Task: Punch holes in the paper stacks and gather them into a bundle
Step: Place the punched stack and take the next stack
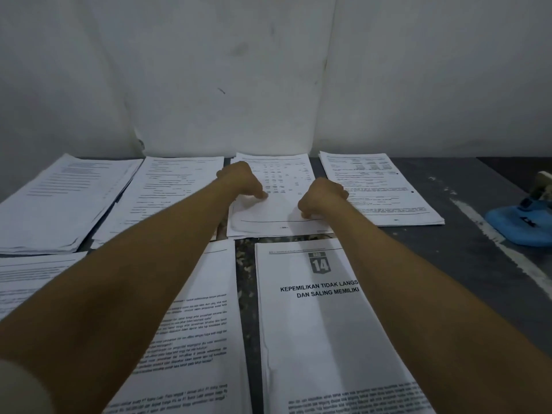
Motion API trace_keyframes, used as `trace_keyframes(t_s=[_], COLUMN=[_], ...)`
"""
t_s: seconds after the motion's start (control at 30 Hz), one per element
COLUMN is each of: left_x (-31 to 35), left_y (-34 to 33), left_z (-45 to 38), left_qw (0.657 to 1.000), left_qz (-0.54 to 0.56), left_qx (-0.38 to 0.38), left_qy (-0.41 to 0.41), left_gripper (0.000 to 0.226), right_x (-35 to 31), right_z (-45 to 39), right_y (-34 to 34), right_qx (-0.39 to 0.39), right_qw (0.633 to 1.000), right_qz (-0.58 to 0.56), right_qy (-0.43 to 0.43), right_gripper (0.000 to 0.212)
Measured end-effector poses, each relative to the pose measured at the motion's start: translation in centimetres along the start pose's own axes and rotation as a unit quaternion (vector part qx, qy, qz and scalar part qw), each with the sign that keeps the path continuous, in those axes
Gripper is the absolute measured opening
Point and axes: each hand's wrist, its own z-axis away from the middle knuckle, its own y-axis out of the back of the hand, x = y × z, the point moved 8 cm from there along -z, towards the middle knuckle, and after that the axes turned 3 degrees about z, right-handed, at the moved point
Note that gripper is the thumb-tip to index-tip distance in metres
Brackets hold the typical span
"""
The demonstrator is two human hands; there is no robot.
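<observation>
White paper everywhere, and nearest the camera at six o'clock sits the chapter stack (328, 324), its top sheet headed with a big 14, flat and square on the dark table (466, 204). Just beside it at seven o'clock lies a text stack (191, 339), half hidden under the left forearm, and at nine o'clock the corner of another pile (27, 279) peeks in from the edge.

Moving out, both arms stretch to the far row. Left hand (242, 182) lands on the upper left part of the middle stack (277, 204) at twelve o'clock, fingers curled under, thumb pressing on the sheet. Right hand (321, 198) has curled fingers down at the lower right of that same stack, knuckles up; whether it pinches the edge or just presses, I cannot tell. The top sheet looks slightly rucked between them.

Flanking that pile: two more stacks at ten and eleven o'clock (68, 198) (176, 189), one at one o'clock (379, 189) showing dark dots along its right edge, possibly punched holes, too small to be sure. Far out at three o'clock rests the blue hole punch (516, 228), well apart from both hands.

Judging progress: seven piles lie separate and nothing is bundled. Gathering looks to be only starting, with this far middle stack first in hand and most of the job ahead.
</observation>
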Motion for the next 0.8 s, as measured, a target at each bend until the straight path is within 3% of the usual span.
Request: trace_keyframes(t_s=[0.37, 0.5, 0.6, 0.67, 0.73, 0.8], left_x=[-0.5, -0.7, -0.9, -1.0, -1.1, -1.0], left_y=[-0.1, -0.3, -0.4, -0.4, -0.5, -0.5], left_z=[-2.3, -2.5, -2.7, -2.7, -2.7, -2.7], left_qw=[0.999, 0.999, 0.998, 0.997, 0.996, 0.996], left_qz=[-0.015, -0.017, -0.021, -0.024, -0.030, -0.035], left_qx=[0.005, 0.002, 0.012, 0.030, 0.039, 0.044], left_qy=[0.032, 0.039, 0.051, 0.063, 0.070, 0.074], left_gripper=[0.081, 0.082, 0.085, 0.088, 0.091, 0.092], right_x=[1.4, 1.0, 0.9, 0.9, 0.8, 0.8], right_z=[-1.5, -1.1, -1.1, -1.0, -0.8, -0.5], right_y=[-0.4, -0.1, -0.1, -0.2, -0.3, -0.2], right_qx=[-0.044, -0.013, -0.005, -0.026, -0.042, -0.047], right_qw=[0.997, 0.999, 0.996, 0.990, 0.993, 0.995], right_qz=[-0.058, -0.046, -0.086, -0.136, -0.106, -0.083], right_qy=[-0.026, -0.020, -0.027, -0.024, -0.027, -0.035], right_gripper=[0.049, 0.046, 0.061, 0.053, 0.044, 0.051])
